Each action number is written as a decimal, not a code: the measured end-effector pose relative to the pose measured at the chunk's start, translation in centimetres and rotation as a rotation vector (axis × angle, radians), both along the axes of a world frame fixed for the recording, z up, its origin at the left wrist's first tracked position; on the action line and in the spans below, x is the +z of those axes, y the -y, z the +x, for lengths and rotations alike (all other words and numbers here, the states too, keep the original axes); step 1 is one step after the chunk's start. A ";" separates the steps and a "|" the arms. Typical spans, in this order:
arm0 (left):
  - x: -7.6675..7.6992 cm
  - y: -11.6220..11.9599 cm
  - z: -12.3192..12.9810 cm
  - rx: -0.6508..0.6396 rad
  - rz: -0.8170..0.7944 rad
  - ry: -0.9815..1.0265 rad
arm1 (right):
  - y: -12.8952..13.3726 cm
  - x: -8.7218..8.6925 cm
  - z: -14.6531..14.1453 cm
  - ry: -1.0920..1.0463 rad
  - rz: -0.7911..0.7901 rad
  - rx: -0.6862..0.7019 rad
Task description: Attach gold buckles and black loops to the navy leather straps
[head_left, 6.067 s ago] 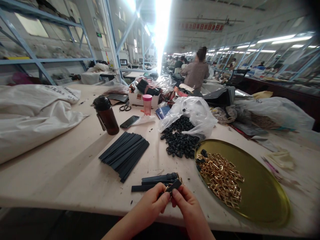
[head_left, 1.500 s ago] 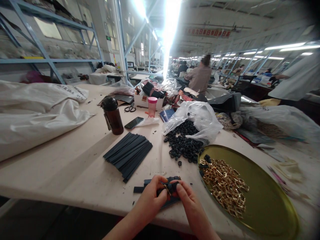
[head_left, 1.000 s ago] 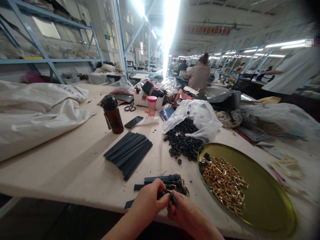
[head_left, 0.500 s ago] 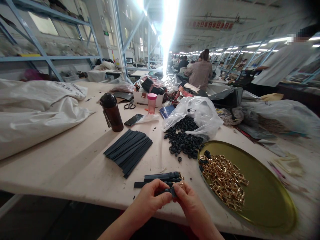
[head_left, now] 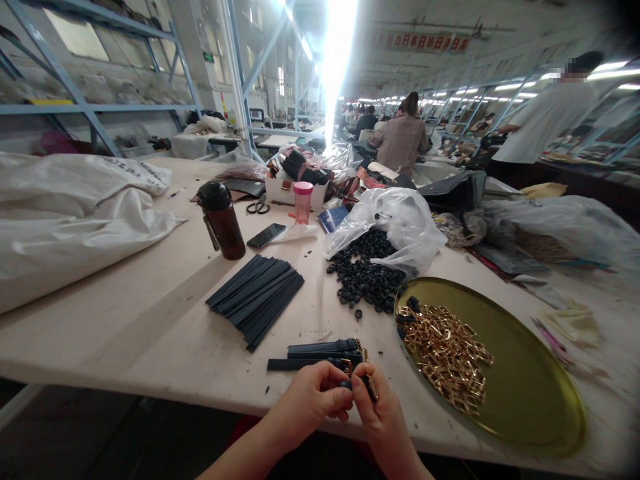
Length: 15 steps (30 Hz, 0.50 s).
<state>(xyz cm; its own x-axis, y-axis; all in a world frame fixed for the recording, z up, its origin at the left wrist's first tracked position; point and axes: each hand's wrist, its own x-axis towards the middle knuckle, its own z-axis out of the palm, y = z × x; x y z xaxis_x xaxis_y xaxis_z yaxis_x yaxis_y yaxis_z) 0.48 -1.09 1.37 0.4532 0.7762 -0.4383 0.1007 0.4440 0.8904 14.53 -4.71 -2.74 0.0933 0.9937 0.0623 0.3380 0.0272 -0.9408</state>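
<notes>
The left hand point(head_left: 311, 399) and right hand point(head_left: 382, 410) pinch a black strap end point(head_left: 369, 387); fingertips should press evenly, so it does not twist.

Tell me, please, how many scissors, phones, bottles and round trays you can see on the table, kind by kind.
Scissors: 1
Smartphones: 1
Bottles, brown and pink-capped: 2
Round brass trays: 1
Total: 5
</notes>
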 end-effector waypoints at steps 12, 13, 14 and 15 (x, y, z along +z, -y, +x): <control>-0.4 0.6 -0.6 -0.125 0.029 -0.010 | 1.3 0.1 0.3 -0.133 -0.097 0.170; -0.4 0.6 -0.6 -0.149 0.058 -0.045 | 1.3 -0.1 0.3 -0.174 -0.097 0.136; -0.5 0.6 -0.7 -0.188 0.096 -0.091 | 1.4 -0.4 0.2 -0.207 -0.097 0.099; -0.6 0.5 -0.9 -0.235 0.140 -0.143 | 1.4 -0.7 0.2 -0.225 -0.094 0.064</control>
